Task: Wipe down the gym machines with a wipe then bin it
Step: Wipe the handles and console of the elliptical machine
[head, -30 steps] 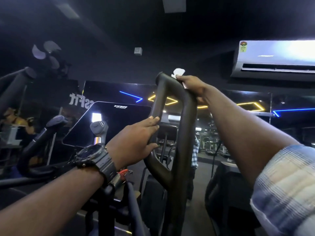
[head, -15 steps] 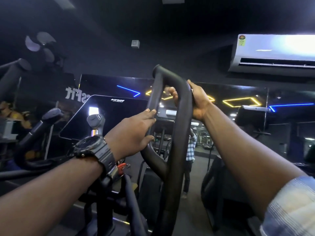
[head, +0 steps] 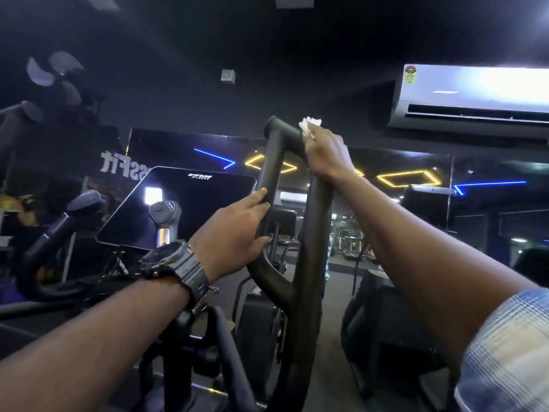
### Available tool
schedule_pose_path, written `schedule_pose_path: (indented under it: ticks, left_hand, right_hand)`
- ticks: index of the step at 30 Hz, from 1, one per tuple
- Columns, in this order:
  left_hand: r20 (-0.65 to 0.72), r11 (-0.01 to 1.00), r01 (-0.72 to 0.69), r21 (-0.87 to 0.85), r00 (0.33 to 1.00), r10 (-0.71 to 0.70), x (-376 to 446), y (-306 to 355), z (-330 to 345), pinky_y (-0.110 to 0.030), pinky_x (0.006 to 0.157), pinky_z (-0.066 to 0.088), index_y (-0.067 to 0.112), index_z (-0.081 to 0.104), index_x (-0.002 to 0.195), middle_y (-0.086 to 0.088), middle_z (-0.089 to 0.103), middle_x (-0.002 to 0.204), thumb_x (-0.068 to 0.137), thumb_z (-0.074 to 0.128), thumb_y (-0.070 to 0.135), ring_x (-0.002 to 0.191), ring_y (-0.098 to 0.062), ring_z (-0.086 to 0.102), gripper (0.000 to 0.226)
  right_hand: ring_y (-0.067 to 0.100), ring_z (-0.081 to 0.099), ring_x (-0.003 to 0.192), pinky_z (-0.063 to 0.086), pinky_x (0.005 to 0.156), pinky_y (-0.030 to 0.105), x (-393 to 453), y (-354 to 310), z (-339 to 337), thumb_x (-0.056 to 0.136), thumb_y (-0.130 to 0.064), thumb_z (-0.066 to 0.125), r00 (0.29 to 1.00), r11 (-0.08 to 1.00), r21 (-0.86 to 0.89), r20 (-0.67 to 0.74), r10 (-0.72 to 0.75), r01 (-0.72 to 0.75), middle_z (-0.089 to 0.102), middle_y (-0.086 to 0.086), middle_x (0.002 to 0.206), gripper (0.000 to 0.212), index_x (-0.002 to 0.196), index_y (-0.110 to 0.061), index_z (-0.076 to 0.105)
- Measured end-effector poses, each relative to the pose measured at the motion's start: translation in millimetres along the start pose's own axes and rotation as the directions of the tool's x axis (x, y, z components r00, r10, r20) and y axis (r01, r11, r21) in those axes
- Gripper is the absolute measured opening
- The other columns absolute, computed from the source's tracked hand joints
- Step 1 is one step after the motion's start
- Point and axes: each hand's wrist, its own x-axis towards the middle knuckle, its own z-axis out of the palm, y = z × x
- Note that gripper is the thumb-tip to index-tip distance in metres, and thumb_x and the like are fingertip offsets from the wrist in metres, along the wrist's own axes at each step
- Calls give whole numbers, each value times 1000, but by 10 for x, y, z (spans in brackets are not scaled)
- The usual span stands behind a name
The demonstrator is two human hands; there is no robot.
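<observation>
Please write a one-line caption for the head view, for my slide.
Right hand presses a white wipe on the top of the looped handle, while the left hand grips its near bar.

We are looking at a matte black handle loop (head: 312, 233), a crumpled white wipe (head: 310, 124) showing bright against it. A dark grey watch (head: 175, 264) is sitting on one wrist; a sleeve (head: 511, 352) in pale blue, white and tan check is covering the other arm. Behind, we are seeing a glossy black console screen (head: 190, 203), yellow strip lights (head: 408, 178), blue strip lights (head: 214, 157) and a white air conditioner (head: 475, 93) on a black ceiling.
</observation>
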Motion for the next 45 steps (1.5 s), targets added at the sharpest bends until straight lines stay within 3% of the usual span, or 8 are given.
schedule_pose_path:
  ticks: [4, 7, 14, 19, 25, 31, 37, 45]
  left_hand:
    - [-22, 998, 25, -61, 999, -27, -18, -11, 11, -25, 107, 36, 12, 45, 145, 5, 28, 160, 87, 70, 29, 135, -16, 46, 66]
    - [-41, 996, 15, -84, 999, -18, -50, 25, -7, -24, 105, 37, 12, 50, 141, 2, 35, 157, 87, 70, 26, 133, -18, 48, 59]
    - [-175, 980, 57, -190, 980, -91, -223, 75, 15, -19, 84, 42, 11, 68, 115, 2, 61, 126, 86, 70, 21, 105, -19, 64, 30]
    - [-130, 848, 261, -462, 925, -356, -268, 30, 77, -37, 93, 54, 17, 65, 119, 3, 67, 115, 81, 77, 27, 103, -16, 65, 40]
    - [10, 662, 377, -648, 873, -487, -267, 8, 95, -34, 83, 59, 20, 63, 123, 2, 71, 107, 79, 80, 22, 93, -13, 69, 47]
    - [88, 632, 382, -674, 891, -445, -304, -20, 65, -26, 81, 57, 22, 66, 114, 6, 69, 105, 82, 78, 17, 92, -10, 68, 34]
    - [183, 434, 435, -789, 840, -511, -318, -132, 112, -45, 76, 61, 24, 75, 84, 1, 76, 81, 76, 59, 23, 77, -18, 74, 18]
    - [242, 298, 435, -850, 824, -513, -309, -105, 114, -53, 86, 56, 25, 75, 78, -7, 75, 84, 80, 50, 35, 87, -28, 72, 27]
  right_hand:
    - [25, 21, 147, 16, 116, 34, 82, -216, 89, 105, -31, 27, 896, 794, -422, 275, -348, 437, 27, 10, 158, 52, 155, -16, 19]
    - [21, 15, 149, 8, 121, 38, 165, -356, 323, 104, -45, 21, 798, 576, -553, 443, -409, 602, 29, 3, 159, 54, 150, -21, 34]
    - [19, 57, 105, 32, 100, 30, -166, -433, 217, 104, -41, 24, 378, 255, -279, 691, -616, 926, 67, -3, 106, 48, 97, -22, 68]
    - [24, 58, 103, 36, 102, 38, 138, -608, 233, 104, -44, 21, 625, 289, -568, 589, -512, 771, 67, 0, 102, 53, 92, -22, 68]
    - [22, 57, 109, 37, 100, 35, -267, -498, 273, 105, -45, 24, 379, 234, -297, 745, -550, 926, 67, -2, 110, 48, 101, -24, 68]
    - [23, 52, 114, 30, 106, 37, -22, -619, 290, 102, -54, 19, 666, 327, -583, 604, -437, 743, 64, 1, 115, 58, 110, -24, 68]
    - [17, 48, 124, 21, 116, 34, -863, -445, 363, 104, -37, 26, 557, 490, -298, 620, -553, 819, 62, -1, 121, 45, 116, -24, 67]
    - [25, -12, 150, -1, 120, 39, -760, -576, 529, 103, -47, 27, 912, 837, -420, 356, -203, 351, 3, 6, 163, 67, 155, -7, 13]
